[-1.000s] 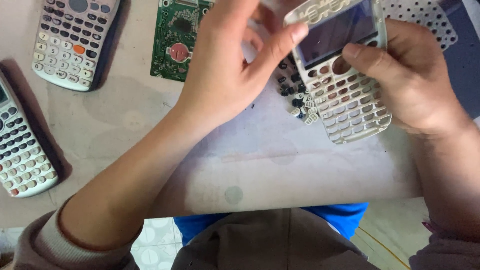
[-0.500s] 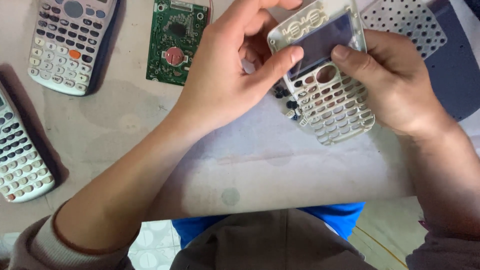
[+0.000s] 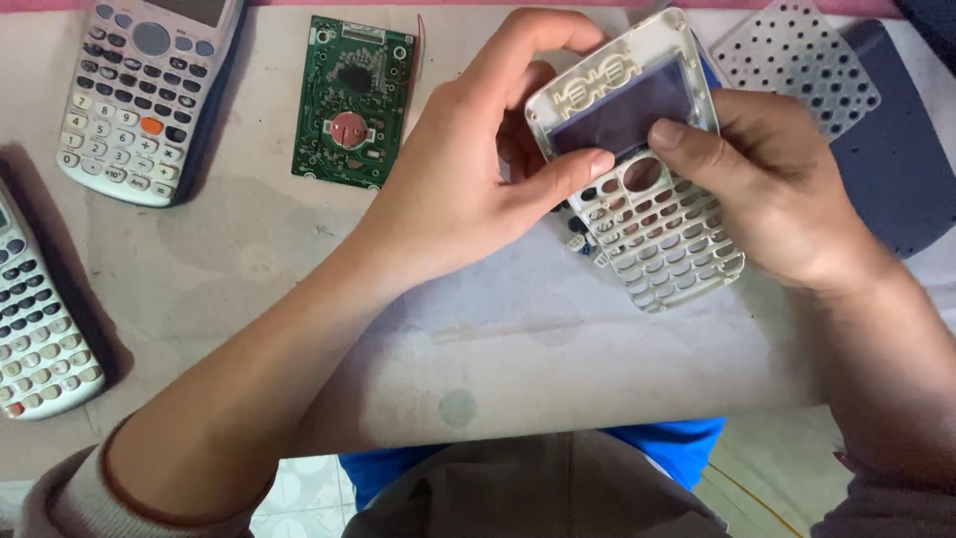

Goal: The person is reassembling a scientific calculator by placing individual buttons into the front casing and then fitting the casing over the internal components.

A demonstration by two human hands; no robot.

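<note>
Two bare hands are held together over the far right part of a pale, stained tabletop [image 3: 249, 279], and between them a white plastic calculator front shell [image 3: 647, 189] with rows of empty key holes and a dark display window is gripped. The shell is lifted off the table and tilted, its display end pointing far and left. The left hand [image 3: 468, 189] is closed on the shell's left edge: its thumb is pressed on the front just below the display window, and its fingers are curled over the far edge and behind. The right hand [image 3: 787, 189] is closed on the right side, with its thumb laid on the front beside the window and its fingers wrapped beneath the shell. A few small dark key caps [image 3: 580, 227] are seen just under the shell's left edge; whether they are touched by it cannot be told.

A green printed circuit board [image 3: 352, 102] with a round coin cell at its middle is laid flat on the table to the far left of the hands. A whole white scientific calculator [image 3: 144, 95] is set further left, and another pale calculator [image 3: 35, 319] is cut by the left edge. A grey perforated rubber key mat [image 3: 797, 60] is rested at the far right, partly on a dark blue flat cover [image 3: 896, 169].
</note>
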